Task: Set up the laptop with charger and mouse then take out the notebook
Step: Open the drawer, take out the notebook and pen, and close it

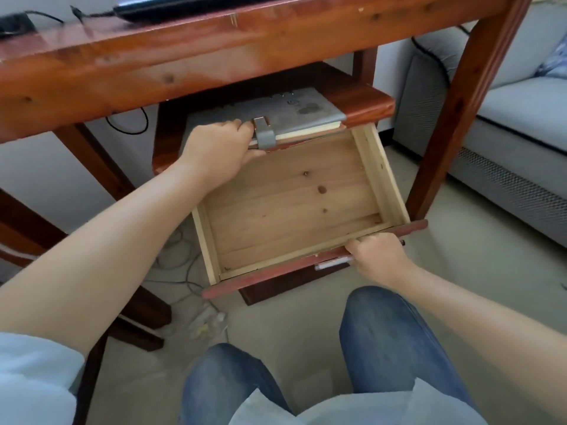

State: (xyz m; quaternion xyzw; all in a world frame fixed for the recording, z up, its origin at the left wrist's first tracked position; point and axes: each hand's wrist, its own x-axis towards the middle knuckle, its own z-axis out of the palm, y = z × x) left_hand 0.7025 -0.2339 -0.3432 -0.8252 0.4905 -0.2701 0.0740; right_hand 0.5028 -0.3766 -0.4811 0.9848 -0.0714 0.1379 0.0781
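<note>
Left hand (219, 148) gripping notebook (294, 115), right hand (379, 256) closed on drawer (313, 274) front

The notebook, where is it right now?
In the head view the grey notebook sits upper centre, at the back of the open drawer under the desk, with the left hand gripping its near edge by the clasp.

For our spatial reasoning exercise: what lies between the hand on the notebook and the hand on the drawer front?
In the head view, only the bare wooden drawer bottom lies between the left hand on the notebook and the right hand.
</note>
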